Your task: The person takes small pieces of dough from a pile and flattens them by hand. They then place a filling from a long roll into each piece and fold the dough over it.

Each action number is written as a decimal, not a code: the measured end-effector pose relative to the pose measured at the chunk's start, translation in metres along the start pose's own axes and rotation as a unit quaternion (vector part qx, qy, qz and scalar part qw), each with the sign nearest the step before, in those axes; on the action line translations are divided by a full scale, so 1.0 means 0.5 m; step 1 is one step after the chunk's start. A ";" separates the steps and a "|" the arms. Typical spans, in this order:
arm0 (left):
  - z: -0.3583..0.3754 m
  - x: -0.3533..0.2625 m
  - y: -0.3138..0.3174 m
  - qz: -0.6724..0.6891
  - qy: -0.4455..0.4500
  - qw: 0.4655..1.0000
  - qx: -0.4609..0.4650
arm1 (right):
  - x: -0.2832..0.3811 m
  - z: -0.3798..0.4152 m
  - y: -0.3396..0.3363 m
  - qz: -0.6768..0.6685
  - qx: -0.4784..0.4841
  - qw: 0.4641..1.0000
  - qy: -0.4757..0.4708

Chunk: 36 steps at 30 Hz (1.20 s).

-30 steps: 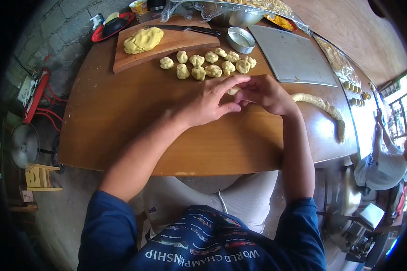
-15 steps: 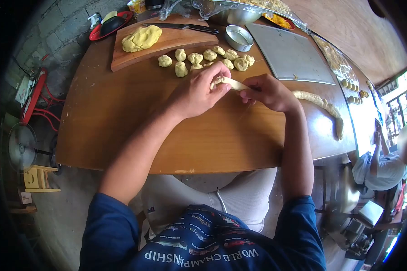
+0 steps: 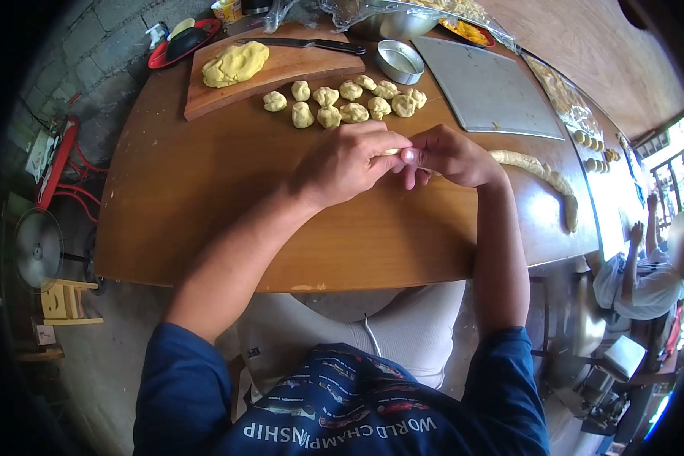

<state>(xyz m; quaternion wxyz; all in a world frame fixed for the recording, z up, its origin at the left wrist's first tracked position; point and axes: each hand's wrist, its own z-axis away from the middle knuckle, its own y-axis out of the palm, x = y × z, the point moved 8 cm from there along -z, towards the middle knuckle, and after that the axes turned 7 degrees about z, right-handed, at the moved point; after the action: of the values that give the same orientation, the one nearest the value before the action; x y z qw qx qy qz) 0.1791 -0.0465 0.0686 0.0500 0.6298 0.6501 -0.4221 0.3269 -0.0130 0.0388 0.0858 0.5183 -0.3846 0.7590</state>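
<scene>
My left hand [image 3: 349, 162] is closed around a small piece of pale dough [image 3: 391, 152], most of it hidden by the fingers. Its fingertips meet those of my right hand [image 3: 452, 156], which pinches at the same piece. Just beyond the hands, several yellowish dough lumps [image 3: 328, 116] sit in loose rows on the wooden table [image 3: 228, 197]. A long rope of dough [image 3: 536, 169] curves along the table to the right of my right wrist.
A cutting board [image 3: 281, 67] bears a yellow dough mass [image 3: 235, 64] and a knife [image 3: 304, 44]. Behind the lumps stand a round metal tin [image 3: 400, 61] and a flat grey tray [image 3: 486, 87]. Another person [image 3: 638, 277] sits at the far right near small dough pieces [image 3: 596, 165].
My left hand has moved right until its fingertips meet the right hand's, covering most of the dough strip that showed between them. The other person's arms have risen.
</scene>
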 end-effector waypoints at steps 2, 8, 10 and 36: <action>-0.004 -0.001 -0.004 0.011 -0.002 1.000 0.008 | 0.004 -0.003 0.000 -0.004 -0.010 1.000 -0.003; -0.002 -0.004 -0.032 0.023 -0.032 0.998 -0.052 | 0.027 -0.003 -0.009 0.025 -0.054 0.998 -0.011; 0.001 0.011 -0.032 0.022 -0.038 0.997 -0.058 | 0.028 -0.008 -0.007 0.028 -0.058 0.998 -0.008; 0.056 0.141 -0.053 0.506 -0.376 0.743 -0.226 | 0.122 -0.033 0.045 0.243 -0.227 0.929 -0.161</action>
<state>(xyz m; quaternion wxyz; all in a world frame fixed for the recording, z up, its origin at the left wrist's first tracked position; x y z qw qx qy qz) 0.1292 -0.0047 0.0215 0.6370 0.6268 0.2411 -0.3783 0.2757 -0.0338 0.0771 -0.0490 0.4909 -0.6694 0.5554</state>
